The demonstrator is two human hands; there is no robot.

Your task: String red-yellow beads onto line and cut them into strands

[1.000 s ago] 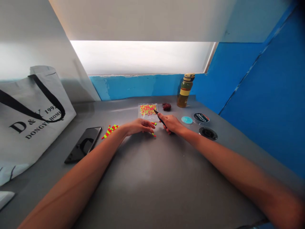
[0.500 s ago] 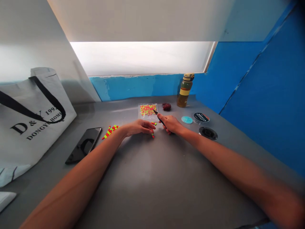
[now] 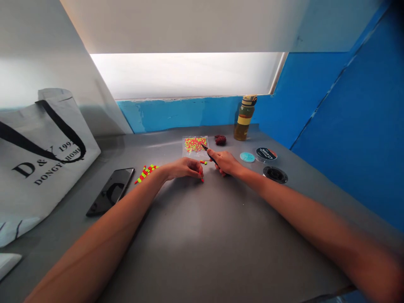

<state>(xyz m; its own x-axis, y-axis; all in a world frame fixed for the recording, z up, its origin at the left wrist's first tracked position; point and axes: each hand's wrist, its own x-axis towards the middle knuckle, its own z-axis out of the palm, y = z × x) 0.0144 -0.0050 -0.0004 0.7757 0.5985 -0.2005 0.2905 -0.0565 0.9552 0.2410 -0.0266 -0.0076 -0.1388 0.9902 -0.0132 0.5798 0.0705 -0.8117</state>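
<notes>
My right hand (image 3: 225,163) grips a pair of black tweezers (image 3: 211,155), whose tip reaches the edge of a clear plastic bag of neon red and yellow beads (image 3: 195,145). My left hand (image 3: 184,168) rests on the grey table (image 3: 202,235), its fingertips pinched on a short piece of red and yellow beads (image 3: 202,179). A few more beads (image 3: 203,162) lie between my hands. Left of my wrist lies a longer strip of alternating beads (image 3: 146,174).
A black phone (image 3: 110,192) and a white tote bag (image 3: 41,143) lie at left. Behind stand a bottle (image 3: 244,120) and a dark red clump (image 3: 220,140). At right are a pale blue disc (image 3: 247,157), a labelled spool (image 3: 267,154) and a black round lid (image 3: 275,174).
My left fingers have curled in around the small bead piece. The tweezers' tip has shifted slightly left, toward the bag.
</notes>
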